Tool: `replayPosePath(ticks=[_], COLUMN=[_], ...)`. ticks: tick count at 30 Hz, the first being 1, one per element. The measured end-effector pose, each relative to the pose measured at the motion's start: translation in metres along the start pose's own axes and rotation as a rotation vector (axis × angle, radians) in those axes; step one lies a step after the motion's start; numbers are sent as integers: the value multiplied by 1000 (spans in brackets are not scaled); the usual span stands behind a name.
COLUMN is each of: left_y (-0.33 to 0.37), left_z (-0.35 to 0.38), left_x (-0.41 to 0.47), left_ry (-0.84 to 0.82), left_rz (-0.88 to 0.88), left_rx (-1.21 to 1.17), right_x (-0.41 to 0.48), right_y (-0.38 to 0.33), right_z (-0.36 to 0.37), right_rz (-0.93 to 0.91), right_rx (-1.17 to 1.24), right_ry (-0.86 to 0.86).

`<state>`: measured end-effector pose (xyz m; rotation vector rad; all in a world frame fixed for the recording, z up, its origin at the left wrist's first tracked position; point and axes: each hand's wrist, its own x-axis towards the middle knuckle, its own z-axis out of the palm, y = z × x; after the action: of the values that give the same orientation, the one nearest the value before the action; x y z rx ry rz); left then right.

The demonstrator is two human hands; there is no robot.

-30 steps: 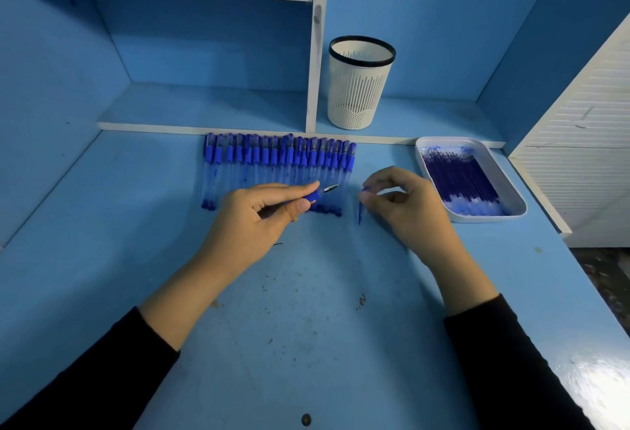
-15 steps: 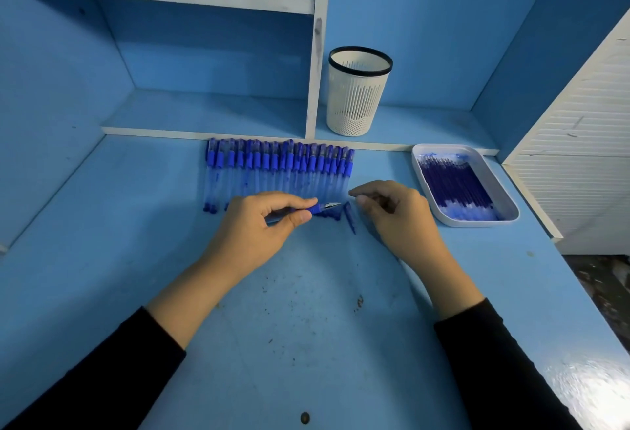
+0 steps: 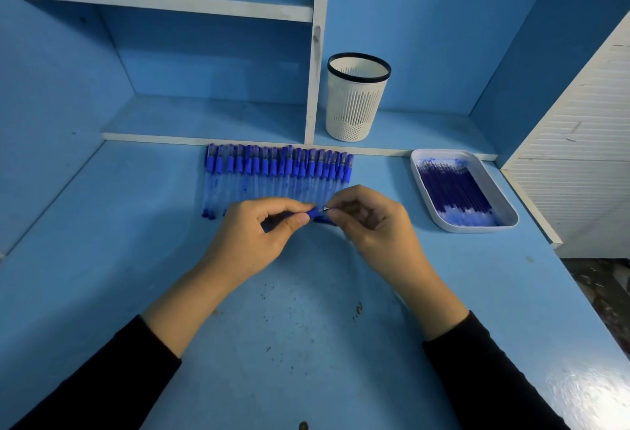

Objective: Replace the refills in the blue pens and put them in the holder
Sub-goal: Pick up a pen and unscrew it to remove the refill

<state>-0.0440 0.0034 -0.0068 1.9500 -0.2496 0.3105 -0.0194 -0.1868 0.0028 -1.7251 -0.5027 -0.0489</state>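
Observation:
A row of several blue pens (image 3: pixel 278 170) lies on the blue desk, caps toward the shelf. In front of the row, my left hand (image 3: pixel 252 237) grips one blue pen (image 3: pixel 312 214) by its barrel, tip pointing right. My right hand (image 3: pixel 373 225) pinches the metal tip end of that pen; whether it also keeps the small blue part seen earlier is hidden by its fingers. The white mesh holder (image 3: pixel 356 97) stands empty-looking on the low shelf behind. A white tray (image 3: pixel 443 223) of blue refills (image 3: pixel 455 191) sits at the right.
A white shelf divider (image 3: pixel 315 54) rises just left of the holder. A white slatted cabinet (image 3: pixel 586 143) borders the desk on the right. Dark specks and ink stains mark the desk surface near my wrists.
My right hand has moved left, from apart with a small blue part pinched, to meet the tip of the pen that my left hand holds. The view has tilted down slightly.

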Motion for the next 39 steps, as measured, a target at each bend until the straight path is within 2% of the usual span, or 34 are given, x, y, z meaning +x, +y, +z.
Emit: replayPosePath(ticks=[4,8,12,22,39], left_y=[2,0,-2,-2,-2], left_z=[0,1,1,1,2], left_x=[0,-1,0,0,-1], left_ry=[-9,-20,-6,5,7], left_rz=[15,25,41,67,72], left_rx=[-3,2,15,55,44], right_x=[0,1,1,1,2], right_y=[-2,-1,-2,-4,-7], right_z=[0,1,-1,-3,-5], right_rz=[39,74,121,206,186], right_rx=[101,64,149,161,204], right_ry=[6,5,-1,-1,2])
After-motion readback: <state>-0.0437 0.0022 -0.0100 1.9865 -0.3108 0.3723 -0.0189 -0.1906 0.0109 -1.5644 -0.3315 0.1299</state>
